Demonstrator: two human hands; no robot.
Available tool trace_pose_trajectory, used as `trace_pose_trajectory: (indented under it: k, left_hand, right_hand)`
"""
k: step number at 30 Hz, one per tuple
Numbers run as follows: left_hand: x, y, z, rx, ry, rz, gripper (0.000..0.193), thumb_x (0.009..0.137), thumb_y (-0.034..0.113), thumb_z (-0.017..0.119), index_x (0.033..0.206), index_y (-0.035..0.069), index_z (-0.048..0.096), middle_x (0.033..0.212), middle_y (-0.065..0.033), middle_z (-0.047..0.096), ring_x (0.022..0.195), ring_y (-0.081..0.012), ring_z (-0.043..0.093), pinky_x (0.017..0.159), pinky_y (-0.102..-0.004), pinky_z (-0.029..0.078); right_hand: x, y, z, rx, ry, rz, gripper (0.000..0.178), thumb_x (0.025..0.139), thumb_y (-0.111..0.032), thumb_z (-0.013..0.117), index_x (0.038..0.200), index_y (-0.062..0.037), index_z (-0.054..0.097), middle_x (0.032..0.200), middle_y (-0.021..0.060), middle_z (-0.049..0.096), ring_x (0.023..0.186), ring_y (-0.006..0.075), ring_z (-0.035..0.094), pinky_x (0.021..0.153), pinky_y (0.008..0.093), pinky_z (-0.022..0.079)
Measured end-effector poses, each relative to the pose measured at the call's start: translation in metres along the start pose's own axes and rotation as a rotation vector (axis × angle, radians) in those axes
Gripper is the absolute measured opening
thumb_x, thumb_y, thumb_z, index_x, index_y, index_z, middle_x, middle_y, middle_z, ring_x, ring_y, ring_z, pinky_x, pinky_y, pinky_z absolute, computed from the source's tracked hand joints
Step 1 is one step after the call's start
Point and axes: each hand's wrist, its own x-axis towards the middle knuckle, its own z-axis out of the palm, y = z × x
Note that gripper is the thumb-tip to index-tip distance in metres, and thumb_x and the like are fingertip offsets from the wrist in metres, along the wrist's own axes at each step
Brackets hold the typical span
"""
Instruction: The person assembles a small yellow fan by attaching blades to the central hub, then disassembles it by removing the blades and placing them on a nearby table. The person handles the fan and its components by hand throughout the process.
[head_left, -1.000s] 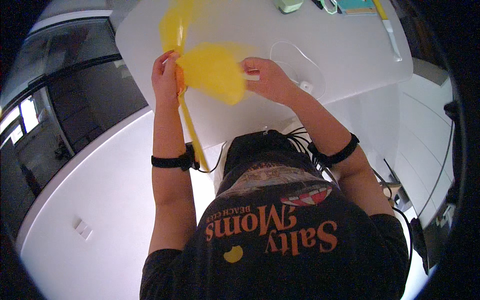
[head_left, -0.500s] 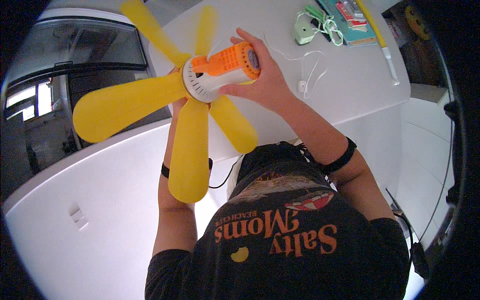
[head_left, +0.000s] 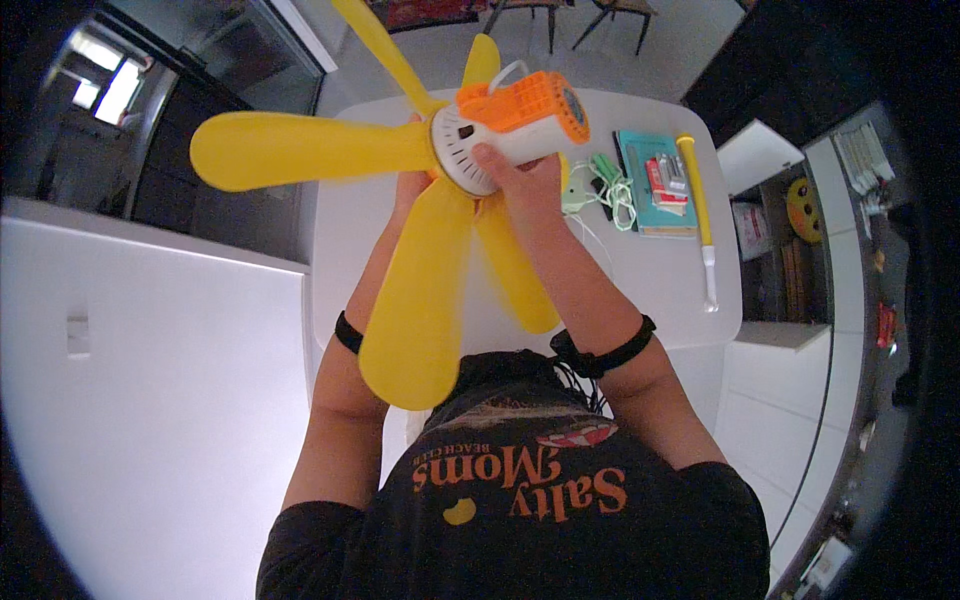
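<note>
head view: had a yellow-bladed fan up in the air above the table, over its left part, one big blade poking out past the table's left edge. held the white and orange motor housing in the right hand, fingers wrapped around it, thumb pressed on the white side. had the left hand up behind the blades near the hub, mostly hidden, so honestly couldn't tell how wide or tight over there. saw a pale green cord bunched up right of the table's middle, then a teal book with small red and grey boxes on top, then a yellow stick with a white end near the table's right edge. also spotted chairs beyond the table's far edge.
</note>
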Motion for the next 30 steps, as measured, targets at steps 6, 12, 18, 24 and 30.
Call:
trace_pose_trajectory:
  k: [6, 12, 18, 24, 30]
  left_hand:
    - [-0.061, -0.025, 0.075, 0.659, 0.093, 0.064, 0.066, 0.099, 0.053, 0.048, 0.147, 0.007, 0.042, 0.143, -0.0111, 0.053, 0.129, -0.0259, 0.052, 0.11, -0.0393, 0.04]
    - [-0.077, -0.014, 0.065, 0.859, -0.117, 0.031, 0.069, 0.09, 0.042, 0.068, 0.142, 0.004, 0.044, 0.13, -0.014, 0.06, 0.117, -0.0247, 0.06, 0.097, -0.0378, 0.05]
    - [-0.11, 0.003, 0.081, 0.899, 0.026, -0.079, 0.059, 0.096, 0.043, 0.063, 0.136, 0.003, 0.049, 0.119, -0.0152, 0.066, 0.1, -0.0253, 0.07, 0.08, -0.0383, 0.06]
    - [-0.109, 0.03, 0.064, 0.708, 0.094, -0.203, 0.061, 0.097, 0.049, 0.058, 0.136, 0.003, 0.05, 0.117, -0.0158, 0.067, 0.095, -0.0261, 0.071, 0.079, -0.0377, 0.061]
    - [-0.103, 0.039, 0.038, 0.597, 0.102, -0.107, 0.058, 0.098, 0.046, 0.058, 0.136, 0.002, 0.049, 0.115, -0.0177, 0.068, 0.09, -0.0263, 0.072, 0.074, -0.0378, 0.062]
  right_hand:
    - [0.004, -0.037, -0.026, 0.132, 0.047, 0.035, 0.054, 0.079, -0.009, 0.083, 0.125, -0.0033, 0.055, 0.114, 0.0098, 0.068, 0.103, 0.0209, 0.067, 0.089, 0.0333, 0.055]
    - [-0.021, -0.057, -0.029, -0.175, -0.06, 0.021, 0.053, 0.082, -0.011, 0.081, 0.126, -0.0036, 0.052, 0.113, 0.0098, 0.068, 0.1, 0.0207, 0.068, 0.077, 0.0341, 0.06]
    - [-0.041, -0.064, -0.005, -0.286, -0.223, -0.103, 0.052, 0.088, -0.015, 0.076, 0.13, -0.0034, 0.047, 0.12, 0.0117, 0.064, 0.1, 0.0225, 0.068, 0.062, 0.0368, 0.062]
    - [-0.056, -0.084, -0.006, -0.439, -0.354, -0.053, 0.036, 0.101, -0.028, 0.058, 0.127, -0.0043, 0.054, 0.123, 0.007, 0.063, 0.107, 0.0184, 0.064, 0.089, 0.0334, 0.053]
    - [-0.073, -0.1, -0.042, -0.935, -0.314, 0.211, 0.025, 0.101, -0.027, 0.059, 0.111, -0.0049, 0.063, 0.094, 0.0022, 0.066, 0.083, 0.0111, 0.06, 0.075, 0.0289, 0.051]
